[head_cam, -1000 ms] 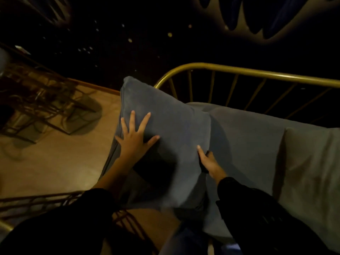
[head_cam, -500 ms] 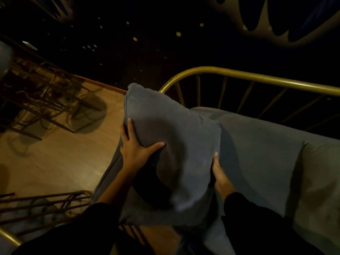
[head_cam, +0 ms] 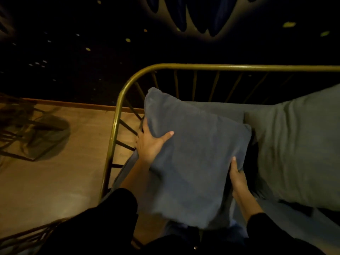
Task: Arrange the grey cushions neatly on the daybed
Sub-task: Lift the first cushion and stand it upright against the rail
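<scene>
A square blue-grey cushion [head_cam: 196, 153] is held up over the left end of the daybed. My left hand [head_cam: 150, 146] grips its left edge, thumb on the front face. My right hand [head_cam: 237, 177] holds its lower right edge, fingers tucked behind. A larger, lighter grey cushion [head_cam: 298, 150] leans to the right against the back rail. The grey daybed mattress [head_cam: 220, 107] shows behind the held cushion. The brass daybed frame [head_cam: 117, 115] curves around the left end and along the back.
Wooden floor [head_cam: 64, 173] lies left of the daybed. A dark wire-frame piece of furniture [head_cam: 27, 133] stands on it at far left, and more wire bars [head_cam: 27, 238] sit at the lower left. A dark patterned wall fills the background.
Both hands went from pressing on the blue-grey cushion to gripping its edges and lifting it. The cushion has shifted right, inside the brass rail.
</scene>
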A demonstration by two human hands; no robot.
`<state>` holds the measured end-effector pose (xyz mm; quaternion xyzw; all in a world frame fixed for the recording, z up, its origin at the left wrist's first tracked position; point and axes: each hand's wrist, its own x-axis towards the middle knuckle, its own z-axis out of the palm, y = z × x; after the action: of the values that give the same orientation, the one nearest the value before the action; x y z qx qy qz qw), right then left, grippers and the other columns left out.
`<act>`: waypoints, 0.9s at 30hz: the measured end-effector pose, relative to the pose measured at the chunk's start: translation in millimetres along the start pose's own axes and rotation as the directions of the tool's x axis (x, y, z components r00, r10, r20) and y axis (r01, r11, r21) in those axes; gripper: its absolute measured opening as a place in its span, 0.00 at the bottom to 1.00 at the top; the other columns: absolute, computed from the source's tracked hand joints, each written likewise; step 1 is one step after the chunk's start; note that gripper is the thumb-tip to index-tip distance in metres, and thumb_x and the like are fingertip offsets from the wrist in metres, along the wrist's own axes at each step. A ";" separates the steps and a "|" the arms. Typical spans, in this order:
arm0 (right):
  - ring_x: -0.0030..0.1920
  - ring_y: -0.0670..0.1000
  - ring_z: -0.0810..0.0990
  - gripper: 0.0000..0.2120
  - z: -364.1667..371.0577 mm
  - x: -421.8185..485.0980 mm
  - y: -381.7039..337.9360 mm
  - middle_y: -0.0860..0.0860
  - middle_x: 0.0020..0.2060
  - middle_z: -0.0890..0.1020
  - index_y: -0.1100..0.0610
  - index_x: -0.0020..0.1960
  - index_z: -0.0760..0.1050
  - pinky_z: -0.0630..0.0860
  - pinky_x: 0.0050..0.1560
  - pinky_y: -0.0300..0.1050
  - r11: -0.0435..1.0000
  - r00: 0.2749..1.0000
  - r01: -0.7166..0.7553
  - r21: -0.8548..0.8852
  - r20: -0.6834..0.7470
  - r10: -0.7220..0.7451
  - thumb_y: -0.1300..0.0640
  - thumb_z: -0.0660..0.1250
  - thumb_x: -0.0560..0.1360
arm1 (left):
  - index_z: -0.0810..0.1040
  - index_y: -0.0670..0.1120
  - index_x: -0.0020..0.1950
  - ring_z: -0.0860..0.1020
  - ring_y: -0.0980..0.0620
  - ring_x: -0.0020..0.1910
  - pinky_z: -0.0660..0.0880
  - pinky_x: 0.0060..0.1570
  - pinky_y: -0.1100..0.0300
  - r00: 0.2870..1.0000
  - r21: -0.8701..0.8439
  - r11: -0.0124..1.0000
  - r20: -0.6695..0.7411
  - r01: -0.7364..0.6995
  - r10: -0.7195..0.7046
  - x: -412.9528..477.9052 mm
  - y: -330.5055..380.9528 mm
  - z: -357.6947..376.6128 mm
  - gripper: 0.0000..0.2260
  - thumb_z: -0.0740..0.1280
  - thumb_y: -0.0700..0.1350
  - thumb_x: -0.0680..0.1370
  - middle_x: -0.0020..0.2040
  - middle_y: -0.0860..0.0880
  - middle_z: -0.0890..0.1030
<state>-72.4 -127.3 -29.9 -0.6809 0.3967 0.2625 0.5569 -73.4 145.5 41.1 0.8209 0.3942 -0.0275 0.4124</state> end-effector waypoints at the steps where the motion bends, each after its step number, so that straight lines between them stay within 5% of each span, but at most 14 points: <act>1: 0.70 0.61 0.70 0.36 -7.7 -1.4 2.2 0.60 0.72 0.69 0.61 0.74 0.62 0.68 0.68 0.52 0.999 0.999 0.035 -0.029 -0.032 -0.036 0.36 0.58 0.76 | 0.53 0.64 0.75 0.65 0.40 0.73 0.65 0.69 0.35 1.000 -0.006 1.000 0.026 -0.003 0.003 1.2 -0.9 3.1 0.52 0.70 0.76 0.55 0.75 0.48 0.65; 4: 0.70 0.61 0.69 0.33 -16.0 -5.4 10.6 0.61 0.72 0.69 0.63 0.74 0.63 0.66 0.68 0.51 0.993 0.994 0.074 -0.093 -0.068 -0.081 0.40 0.57 0.78 | 0.57 0.66 0.74 0.69 0.43 0.71 0.70 0.67 0.39 0.994 -0.093 0.994 0.096 0.056 -0.047 12.8 -12.7 8.7 0.51 0.72 0.75 0.54 0.73 0.50 0.68; 8: 0.66 0.64 0.72 0.34 -7.0 1.9 23.0 0.64 0.68 0.72 0.65 0.70 0.66 0.70 0.66 0.55 0.975 0.997 0.071 -0.210 -0.012 -0.075 0.40 0.59 0.77 | 0.70 0.61 0.68 0.77 0.45 0.64 0.77 0.60 0.43 0.930 -0.336 0.894 0.316 0.296 -0.189 27.2 -60.0 9.9 0.42 0.82 0.61 0.57 0.67 0.53 0.77; 10: 0.65 0.64 0.73 0.33 0.3 11.9 23.9 0.64 0.67 0.73 0.66 0.69 0.67 0.71 0.65 0.57 0.950 0.996 0.091 -0.299 0.032 -0.085 0.40 0.60 0.77 | 0.73 0.54 0.65 0.76 0.43 0.65 0.74 0.64 0.43 0.881 -0.248 0.903 0.415 0.350 -0.227 17.1 -85.7 20.9 0.37 0.83 0.55 0.59 0.68 0.49 0.77; 14: 0.73 0.64 0.64 0.40 12.9 43.1 12.1 0.61 0.74 0.64 0.59 0.77 0.57 0.63 0.72 0.59 0.893 0.986 0.137 -0.428 0.149 -0.080 0.38 0.64 0.74 | 0.61 0.57 0.76 0.64 0.41 0.74 0.65 0.72 0.43 0.891 0.107 0.958 0.352 0.264 -0.285 8.4 -102.8 43.3 0.55 0.77 0.71 0.52 0.76 0.48 0.63; 18: 0.75 0.62 0.60 0.46 10.5 74.7 13.8 0.58 0.75 0.63 0.57 0.78 0.54 0.62 0.73 0.60 0.856 0.983 0.131 -0.501 0.181 -0.045 0.37 0.69 0.69 | 0.66 0.49 0.72 0.64 0.36 0.73 0.63 0.73 0.43 0.906 0.107 0.927 0.197 0.359 -0.374 34.2 -77.4 44.4 0.41 0.77 0.61 0.64 0.75 0.38 0.62; 24: 0.71 0.57 0.69 0.49 6.3 66.0 16.2 0.52 0.74 0.66 0.48 0.78 0.48 0.67 0.71 0.54 0.959 0.978 0.126 -0.254 0.197 -0.076 0.44 0.74 0.67 | 0.45 0.67 0.75 0.60 0.39 0.76 0.64 0.70 0.37 0.872 0.030 0.929 0.335 0.369 -0.357 69.2 -106.4 48.2 0.62 0.80 0.67 0.51 0.79 0.48 0.57; 27: 0.73 0.56 0.67 0.50 5.9 62.6 19.0 0.49 0.75 0.64 0.42 0.78 0.45 0.65 0.72 0.56 0.967 0.972 0.125 -0.223 0.224 -0.074 0.39 0.73 0.67 | 0.42 0.74 0.72 0.59 0.40 0.77 0.65 0.70 0.36 0.849 0.037 0.930 0.396 0.365 -0.349 79.2 -126.1 46.2 0.62 0.80 0.69 0.50 0.79 0.51 0.56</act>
<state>-53.5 -138.4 -91.8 -0.7289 0.2659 0.3510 0.5243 -90.4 206.7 -101.3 0.7022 0.4487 -0.2613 0.4872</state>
